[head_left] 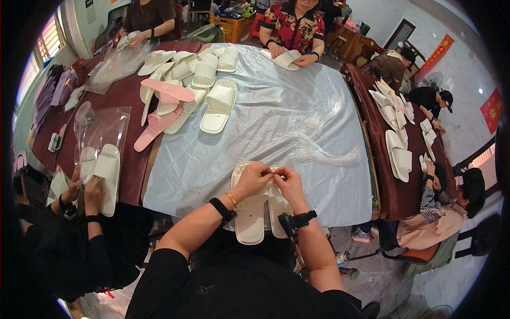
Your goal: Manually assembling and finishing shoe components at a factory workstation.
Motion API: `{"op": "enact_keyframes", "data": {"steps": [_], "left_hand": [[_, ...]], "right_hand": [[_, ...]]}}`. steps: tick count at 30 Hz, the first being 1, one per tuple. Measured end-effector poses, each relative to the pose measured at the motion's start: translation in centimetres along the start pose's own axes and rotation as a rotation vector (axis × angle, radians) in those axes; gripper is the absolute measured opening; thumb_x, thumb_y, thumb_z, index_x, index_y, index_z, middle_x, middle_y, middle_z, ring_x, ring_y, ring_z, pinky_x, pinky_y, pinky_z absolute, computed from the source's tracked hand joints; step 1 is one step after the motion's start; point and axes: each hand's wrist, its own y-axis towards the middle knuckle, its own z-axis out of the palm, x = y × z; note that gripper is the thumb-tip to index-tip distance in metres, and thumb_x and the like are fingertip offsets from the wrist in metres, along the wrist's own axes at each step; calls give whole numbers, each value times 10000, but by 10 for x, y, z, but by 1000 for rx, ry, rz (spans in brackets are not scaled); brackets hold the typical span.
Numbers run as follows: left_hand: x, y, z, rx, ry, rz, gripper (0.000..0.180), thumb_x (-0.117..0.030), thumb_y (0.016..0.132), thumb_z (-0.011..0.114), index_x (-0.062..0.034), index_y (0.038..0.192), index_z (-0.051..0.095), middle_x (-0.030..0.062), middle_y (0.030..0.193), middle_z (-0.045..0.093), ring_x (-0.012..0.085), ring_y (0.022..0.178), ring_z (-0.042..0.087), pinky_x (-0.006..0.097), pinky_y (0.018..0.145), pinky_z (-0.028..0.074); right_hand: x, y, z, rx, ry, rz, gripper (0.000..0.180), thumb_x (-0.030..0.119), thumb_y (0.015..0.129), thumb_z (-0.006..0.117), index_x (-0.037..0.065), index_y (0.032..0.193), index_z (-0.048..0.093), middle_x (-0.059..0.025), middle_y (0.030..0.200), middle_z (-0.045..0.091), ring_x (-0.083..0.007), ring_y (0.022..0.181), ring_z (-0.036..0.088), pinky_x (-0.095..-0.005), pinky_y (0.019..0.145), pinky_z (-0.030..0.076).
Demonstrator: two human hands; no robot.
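Note:
A pair of cream slide slippers [249, 219] lies side by side at the near table edge, heels toward me. My left hand [251, 181] is over the left slipper's upper end, thumb and fingertips pinched together. Meeting it fingertip to fingertip, my right hand [288, 183] is also pinched, above the right slipper [278, 210]. Whatever lies between the fingertips is too small to make out. Beyond my hands, a loose bundle of thin clear strands [326, 155] is spread on the pale plastic sheet [255, 141].
Cream slippers [204, 72] and pink slippers [158, 125] are heaped at the far left. Left of me, a person's hands [94, 194] bag slippers in clear plastic [103, 127]. Across the table, another person handles a slipper [281, 59]. More slippers [397, 154] lie on the right-hand table.

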Motion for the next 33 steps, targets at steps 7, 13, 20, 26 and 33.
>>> {"op": "enact_keyframes", "data": {"steps": [7,13,20,26,33], "left_hand": [[-8,-1,3,-62,-112,-8,161,-134,784,637,24,814,642,126,725,611,212,656,580,315,612,461],[-7,-4,2,-25,-134,-35,157,-126,794,617,25,835,627,125,741,614,177,657,573,297,611,459],[-2,-5,-1,-22,-118,-35,141,-101,753,623,24,818,628,126,718,603,189,655,570,310,604,453],[-1,-4,1,-25,-71,14,129,-95,735,628,27,778,632,138,709,605,236,658,579,336,603,449],[-11,-3,-6,-60,132,45,212,-149,768,664,-9,926,650,157,901,632,274,863,591,343,765,453]], "right_hand": [[-2,1,1,-24,135,22,74,65,832,615,-1,863,631,5,752,615,-57,674,547,-204,596,437],[-7,1,0,-64,228,24,44,41,833,616,8,862,620,3,765,614,-52,680,550,-190,616,443],[-7,4,3,19,129,39,67,59,807,628,-2,835,631,4,736,616,-52,659,538,-201,586,433],[-8,3,1,25,43,-16,59,48,809,625,-4,834,637,6,730,612,-48,649,528,-195,573,421],[-16,2,1,-50,109,9,146,87,831,623,-11,937,637,-42,810,651,-87,719,575,-226,646,464]]}}
